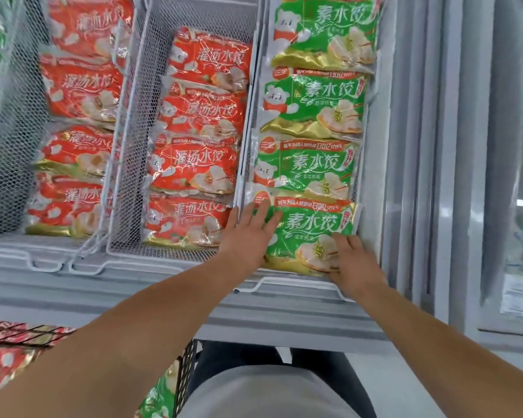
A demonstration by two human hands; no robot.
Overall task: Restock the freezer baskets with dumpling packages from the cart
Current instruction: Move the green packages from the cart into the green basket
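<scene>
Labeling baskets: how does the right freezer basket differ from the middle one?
The right basket holds green dumpling packages; the middle basket holds red ones. Both the left hand and right hand rest on the right basket's nearest green package; the middle basket is untouched. Both are white wire mesh with one overlapping row.

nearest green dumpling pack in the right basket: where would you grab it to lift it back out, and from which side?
Take the nearest green pack by its near edge, from the front: it lies flat, its far edge is tucked under the next pack, and the basket walls hem in its sides. The left hand and right hand already rest there.
</scene>
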